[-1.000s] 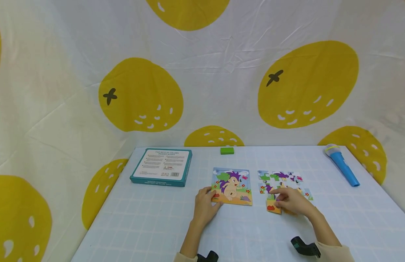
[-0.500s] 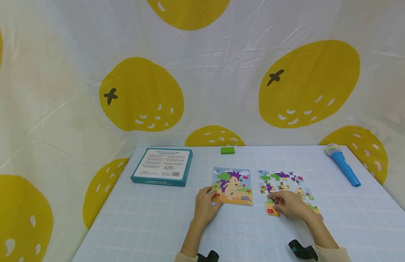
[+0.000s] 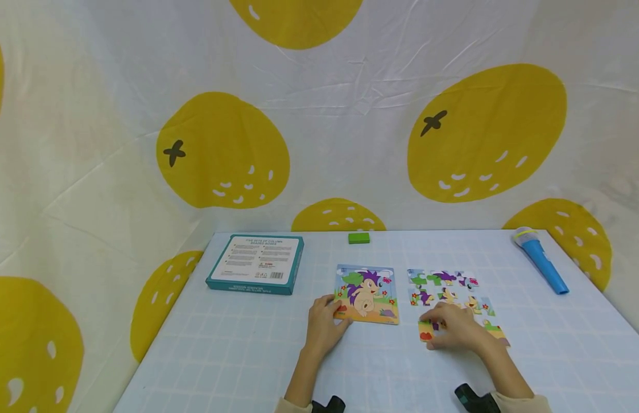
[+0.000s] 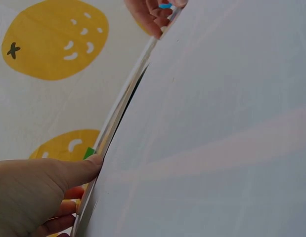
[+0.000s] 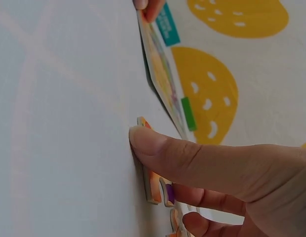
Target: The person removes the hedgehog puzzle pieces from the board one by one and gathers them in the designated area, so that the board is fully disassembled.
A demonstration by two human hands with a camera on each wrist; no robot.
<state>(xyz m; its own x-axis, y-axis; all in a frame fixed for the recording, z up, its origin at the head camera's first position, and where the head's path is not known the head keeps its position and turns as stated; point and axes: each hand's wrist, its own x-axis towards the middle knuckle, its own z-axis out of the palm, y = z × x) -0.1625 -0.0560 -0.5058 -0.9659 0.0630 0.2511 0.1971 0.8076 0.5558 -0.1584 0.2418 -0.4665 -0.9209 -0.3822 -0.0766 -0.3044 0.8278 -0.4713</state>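
My left hand (image 3: pixel 323 327) holds the lower left corner of a square picture board (image 3: pixel 371 298) showing a purple-spined hedgehog. In the left wrist view its thumb lies along the near edge. Right of the board, jigsaw pieces (image 3: pixel 443 277) lie in rows that repeat the same picture. My right hand (image 3: pixel 456 327) bends over the front row, its thumb on the near edge of an orange puzzle piece (image 5: pixel 153 187) with a red patch and its index finger at the far side. That hand covers part of the front row.
A teal-edged flat box (image 3: pixel 254 264) lies at the back left. A small green block (image 3: pixel 358 238) sits by the back edge. At the far right lies a blue toy microphone (image 3: pixel 541 261). A fruit-patterned cloth (image 3: pixel 350 132) hangs behind the table.
My right hand has shifted the orange corner piece slightly left and toward me, and its thumb has come round to the near edge. My left hand stays at the board.
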